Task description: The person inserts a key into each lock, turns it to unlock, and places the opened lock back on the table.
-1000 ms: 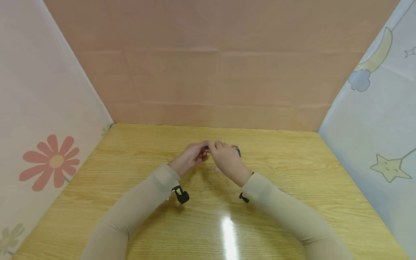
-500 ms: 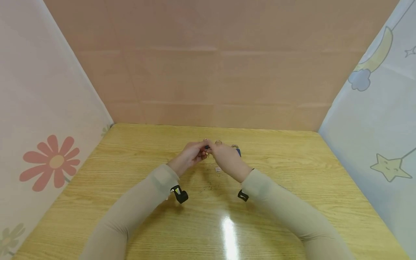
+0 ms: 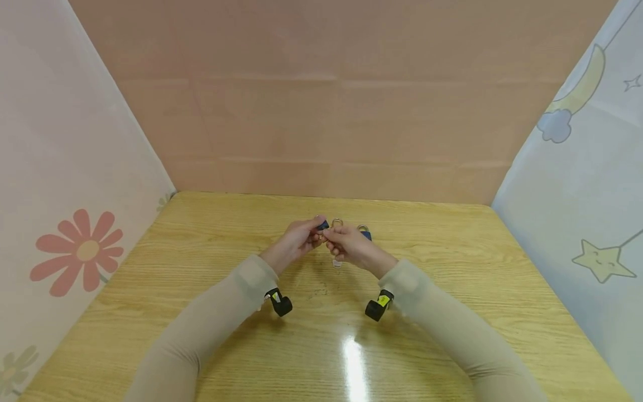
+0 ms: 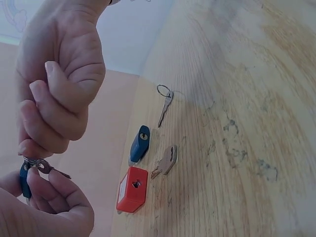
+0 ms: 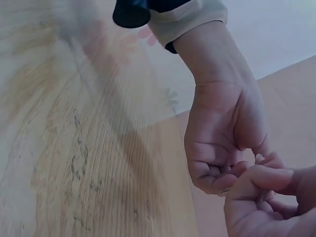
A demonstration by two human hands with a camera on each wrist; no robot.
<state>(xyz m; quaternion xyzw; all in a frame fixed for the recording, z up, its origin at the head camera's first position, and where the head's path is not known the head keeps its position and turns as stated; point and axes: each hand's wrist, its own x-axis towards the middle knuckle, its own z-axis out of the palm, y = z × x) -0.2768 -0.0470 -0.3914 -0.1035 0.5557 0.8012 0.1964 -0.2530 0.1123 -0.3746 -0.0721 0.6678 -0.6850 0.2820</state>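
My left hand (image 3: 298,237) grips a small blue padlock (image 4: 24,180) between thumb and fingers, its body raised above the table. Right at the padlock, my right hand (image 3: 351,244) pinches a key (image 4: 43,166) on a ring; the key's blade sticks out sideways in the left wrist view. I cannot tell whether a key sits in the keyway. From the right wrist, the left hand (image 5: 222,123) faces the curled right fingers (image 5: 252,190), which hide most of the lock.
On the wooden table (image 3: 251,346) lie a red padlock (image 4: 132,190), a second blue padlock (image 4: 140,144), a key (image 4: 166,162) with a broad bow and another key (image 4: 166,106) on a ring. A back wall and two patterned side walls enclose the table.
My right hand has turned over at the wrist and drawn slightly right, uncovering more of the blue padlock and the locks behind. The left hand stays nearly still, gripping the padlock.
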